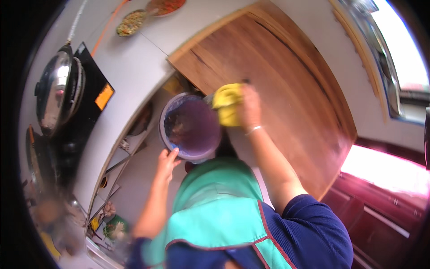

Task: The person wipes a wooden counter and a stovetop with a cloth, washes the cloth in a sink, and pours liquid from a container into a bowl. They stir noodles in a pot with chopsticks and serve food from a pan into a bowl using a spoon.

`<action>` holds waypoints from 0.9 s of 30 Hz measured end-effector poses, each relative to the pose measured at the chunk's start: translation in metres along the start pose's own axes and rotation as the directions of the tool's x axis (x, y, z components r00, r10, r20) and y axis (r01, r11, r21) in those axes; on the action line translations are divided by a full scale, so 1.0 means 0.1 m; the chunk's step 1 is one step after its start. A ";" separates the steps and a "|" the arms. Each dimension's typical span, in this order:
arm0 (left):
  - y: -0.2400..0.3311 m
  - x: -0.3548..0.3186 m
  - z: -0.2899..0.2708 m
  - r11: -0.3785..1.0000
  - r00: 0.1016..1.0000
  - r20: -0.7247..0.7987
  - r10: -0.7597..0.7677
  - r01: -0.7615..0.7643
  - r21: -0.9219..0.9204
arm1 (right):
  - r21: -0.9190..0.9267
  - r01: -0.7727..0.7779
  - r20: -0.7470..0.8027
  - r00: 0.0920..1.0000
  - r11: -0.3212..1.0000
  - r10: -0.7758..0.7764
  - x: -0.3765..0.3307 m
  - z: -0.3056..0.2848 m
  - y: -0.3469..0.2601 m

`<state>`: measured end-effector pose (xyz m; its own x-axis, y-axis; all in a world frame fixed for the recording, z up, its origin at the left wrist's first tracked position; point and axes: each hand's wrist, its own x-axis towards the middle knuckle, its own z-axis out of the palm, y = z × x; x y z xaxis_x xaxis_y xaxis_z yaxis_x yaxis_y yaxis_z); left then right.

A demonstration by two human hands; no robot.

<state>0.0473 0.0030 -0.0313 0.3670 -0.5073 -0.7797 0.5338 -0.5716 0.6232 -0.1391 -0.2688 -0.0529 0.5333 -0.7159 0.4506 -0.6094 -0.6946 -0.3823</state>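
My left hand (166,164) grips the near left rim of a round purple bucket (199,130), which has a bluish liner around its inside. The bucket is tipped toward me below the edge of a large brown wooden board (273,71), and some dark scraps show inside it. A crumpled yellow cloth (228,104) is bunched in my right hand (251,107), slightly smeared by motion, at the board's left edge next to the bucket's rim. Fingers of that hand are partly hidden by the cloth.
On the left, a lidded pan (54,92) sits on a black cooktop (92,110). Two bowls of chopped food, one mixed (130,23) and one orange-red (168,6), stand on the white counter (148,54). Dark red cabinets (374,217) are at right; lower-left shelves (114,186) hold vegetables.
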 end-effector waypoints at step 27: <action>-5.05 2.37 4.08 0.922 0.934 0.200 -0.295 0.223 0.318 | 0.086 -0.948 0.286 0.319 0.307 0.904 -5.48 -1.82 0.57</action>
<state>-0.4462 -0.0919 -0.5054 0.0326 -0.4343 -0.9002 0.3318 -0.8448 0.4197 -0.5729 0.0973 -0.1748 -0.2127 -0.8762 -0.4324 -0.6419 0.4590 -0.6143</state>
